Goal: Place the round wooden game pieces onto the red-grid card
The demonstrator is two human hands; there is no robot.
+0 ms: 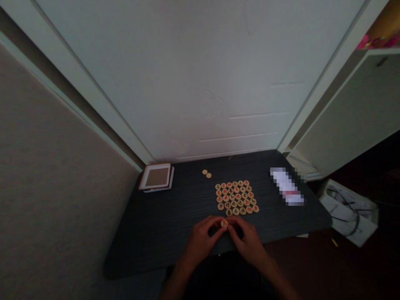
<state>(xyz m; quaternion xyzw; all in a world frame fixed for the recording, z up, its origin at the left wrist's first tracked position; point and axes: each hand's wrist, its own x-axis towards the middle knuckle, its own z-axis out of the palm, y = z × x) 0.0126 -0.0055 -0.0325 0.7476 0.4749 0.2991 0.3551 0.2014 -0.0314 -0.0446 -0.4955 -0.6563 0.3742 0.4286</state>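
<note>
Between the fingertips of my left hand point(203, 237) and my right hand point(245, 237) is a round wooden Chinese chess piece point(224, 223) with a red character facing up. Both hands pinch it from its two sides, near the front of the dark table. Just beyond my fingers lie several more Chinese chess pieces point(236, 196), set in close rows, some marked red and some black. The front row has a gap at its left end, near the held piece. Two plain-faced discs point(206, 173) lie apart, farther back and to the left.
The dark table point(156, 237) stands against a white panel point(187, 75) with heart patterns. Framed, flat items point(156, 177) are stacked at the back left. A blurred-out flat object point(286, 186) lies on the right. A white box with cables point(350, 212) is beyond the right edge.
</note>
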